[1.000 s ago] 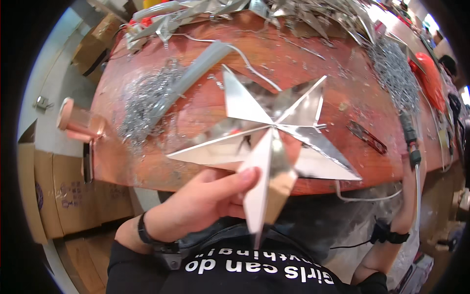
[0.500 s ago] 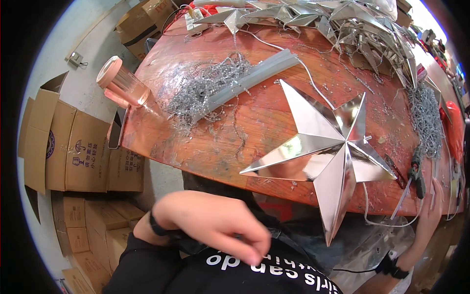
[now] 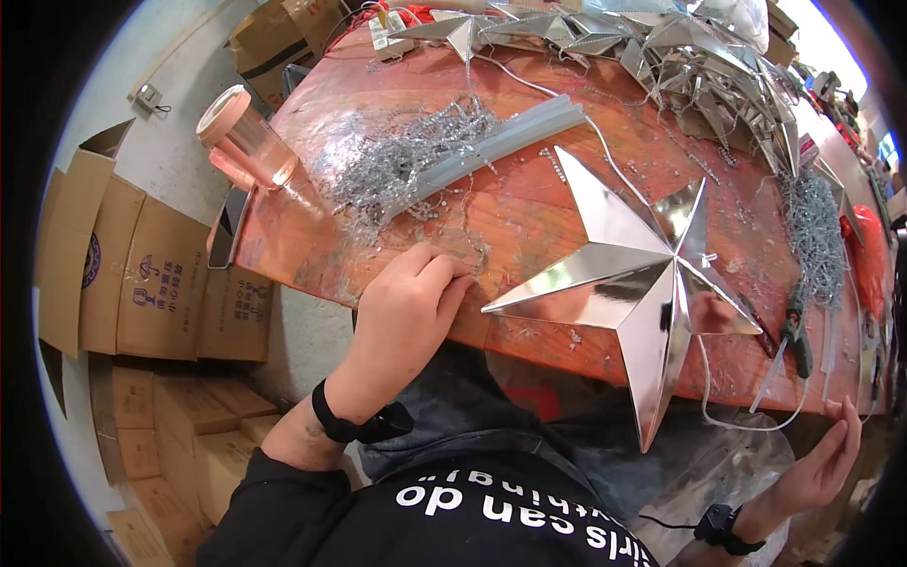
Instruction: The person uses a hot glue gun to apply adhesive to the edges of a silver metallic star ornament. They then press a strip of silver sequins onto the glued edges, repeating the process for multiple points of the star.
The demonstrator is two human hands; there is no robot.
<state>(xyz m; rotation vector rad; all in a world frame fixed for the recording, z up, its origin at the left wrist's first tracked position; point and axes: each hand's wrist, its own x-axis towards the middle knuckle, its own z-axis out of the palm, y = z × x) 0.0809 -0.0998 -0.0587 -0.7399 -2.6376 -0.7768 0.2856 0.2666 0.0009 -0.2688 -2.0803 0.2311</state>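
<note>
Left hand [image 3: 408, 304], grip unclear, and right hand [image 3: 824, 455], unfolded, are near the table edge [image 3: 307, 286].

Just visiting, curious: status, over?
Left hand curled by red wooden table edge; right hand open. Shiny silver five-pointed star unheld. White cord partly beneath.

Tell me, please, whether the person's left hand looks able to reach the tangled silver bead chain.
Probably yes: the bare left hand is at the near edge of the reddish wooden table, and nothing tall stands between it and the tangled silver bead chain.
</note>
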